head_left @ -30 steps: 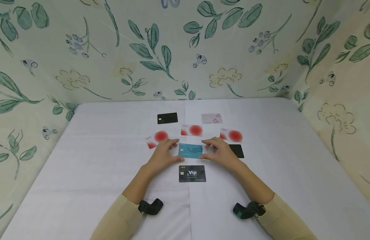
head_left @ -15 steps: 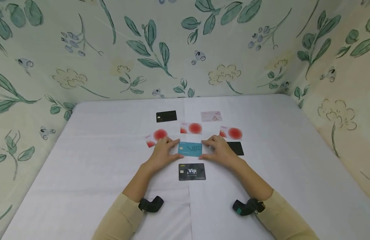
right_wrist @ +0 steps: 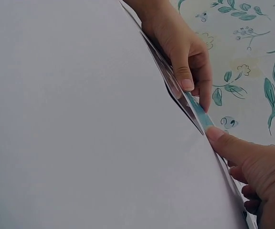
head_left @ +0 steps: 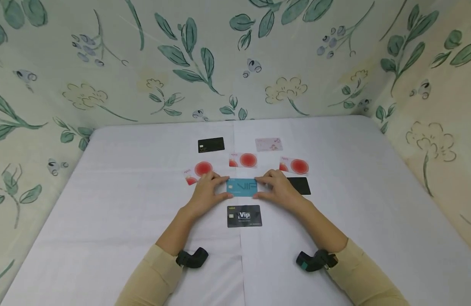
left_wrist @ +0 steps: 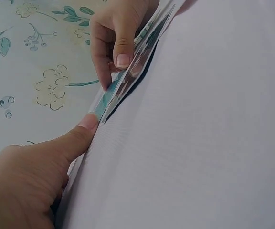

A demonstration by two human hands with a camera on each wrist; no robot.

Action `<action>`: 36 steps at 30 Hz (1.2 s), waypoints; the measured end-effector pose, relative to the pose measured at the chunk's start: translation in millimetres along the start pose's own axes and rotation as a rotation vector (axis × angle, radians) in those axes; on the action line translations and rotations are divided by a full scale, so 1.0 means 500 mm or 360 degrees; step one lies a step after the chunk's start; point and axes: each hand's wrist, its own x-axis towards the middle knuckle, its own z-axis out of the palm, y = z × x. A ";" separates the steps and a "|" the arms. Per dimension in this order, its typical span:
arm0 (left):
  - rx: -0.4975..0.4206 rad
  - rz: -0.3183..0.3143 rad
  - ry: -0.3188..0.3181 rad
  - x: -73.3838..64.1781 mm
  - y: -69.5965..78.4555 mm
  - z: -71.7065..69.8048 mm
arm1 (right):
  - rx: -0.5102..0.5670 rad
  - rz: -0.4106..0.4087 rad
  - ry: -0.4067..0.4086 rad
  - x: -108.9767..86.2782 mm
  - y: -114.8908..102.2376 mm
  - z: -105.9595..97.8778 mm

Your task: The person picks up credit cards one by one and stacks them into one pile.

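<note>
A blue VIP card (head_left: 241,187) lies mid-table in the head view, between both hands. My left hand (head_left: 207,191) pinches its left end, index finger at the top corner and thumb at the bottom corner. The right hand (head_left: 280,191) grips the right end the same way. Both wrist views show the blue card edge-on, with the left thumb (left_wrist: 82,131) and the right thumb (right_wrist: 228,143) at its corners. Nearer the person lies a dark grey Vip card (head_left: 244,216). A black card (head_left: 300,185) sits partly behind the right hand, and a red-circle card (head_left: 201,170) partly behind the left.
Farther back are two more red-circle cards, one in the centre (head_left: 243,160) and one to the right (head_left: 294,165). Behind them lie a black VIP card (head_left: 211,145) and a pale pink card (head_left: 269,144). A white cloth (head_left: 105,212) covers the table, against a floral backdrop (head_left: 220,59).
The head view has tilted slightly, so everything sits a little higher in it. Both hands stay at the blue card's ends, with the right fingertips a touch closer in.
</note>
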 end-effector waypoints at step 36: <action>-0.0059 0.0134 0.0111 -0.002 0.004 0.001 | 0.0298 0.0096 -0.0015 0.002 -0.014 0.003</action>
